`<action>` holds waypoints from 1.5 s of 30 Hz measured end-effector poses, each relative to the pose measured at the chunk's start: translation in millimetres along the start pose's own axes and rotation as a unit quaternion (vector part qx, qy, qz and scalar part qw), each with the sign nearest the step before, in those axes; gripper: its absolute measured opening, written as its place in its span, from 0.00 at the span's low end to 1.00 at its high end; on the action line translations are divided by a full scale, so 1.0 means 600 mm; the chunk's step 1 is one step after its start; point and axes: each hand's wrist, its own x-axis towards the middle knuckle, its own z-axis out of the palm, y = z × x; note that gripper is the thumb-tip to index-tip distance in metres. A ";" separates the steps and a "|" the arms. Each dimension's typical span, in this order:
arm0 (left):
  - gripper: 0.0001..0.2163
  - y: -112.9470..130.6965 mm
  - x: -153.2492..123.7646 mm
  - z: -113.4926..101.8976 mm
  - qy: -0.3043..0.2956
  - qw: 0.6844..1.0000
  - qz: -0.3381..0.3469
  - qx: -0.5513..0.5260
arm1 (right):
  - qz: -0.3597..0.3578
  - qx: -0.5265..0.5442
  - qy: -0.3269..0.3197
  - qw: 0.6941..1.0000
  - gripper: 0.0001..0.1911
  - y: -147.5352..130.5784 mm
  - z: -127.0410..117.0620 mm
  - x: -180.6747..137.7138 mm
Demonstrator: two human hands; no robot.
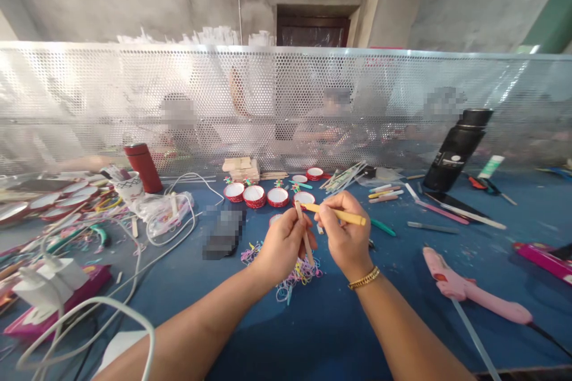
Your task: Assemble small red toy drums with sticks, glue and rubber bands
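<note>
My left hand (285, 245) is closed around a flat wooden stick (307, 245), tilted over the middle of the table. In my right hand (347, 237) is a yellow marker (346, 215), its tip pointing left at the upper end of the stick. Whether the tip touches the wood I cannot tell. Beneath my hands lies a heap of pastel elastic loops (300, 271). Just beyond them stand several small red round drums with white tops (277, 196), some with little coloured pieces at their far rims.
A pink glue gun (476, 292) lies at right, near a tilted black bottle (458, 149). At left are white cables (134, 303), a red flask (143, 168) and a cup of pens (128, 186). A perforated metal screen (250, 101) crosses the back; people sit behind it.
</note>
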 end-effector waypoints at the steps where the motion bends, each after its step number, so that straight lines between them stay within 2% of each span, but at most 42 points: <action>1: 0.12 0.000 0.000 0.000 0.000 1.000 0.000 -0.002 | 0.001 -0.001 0.000 1.000 0.10 0.000 0.000 0.000; 45: 0.12 -0.001 -0.001 -0.001 -0.015 1.000 -0.003 0.010 | -0.006 -0.021 -0.002 1.000 0.09 -0.004 0.000 0.003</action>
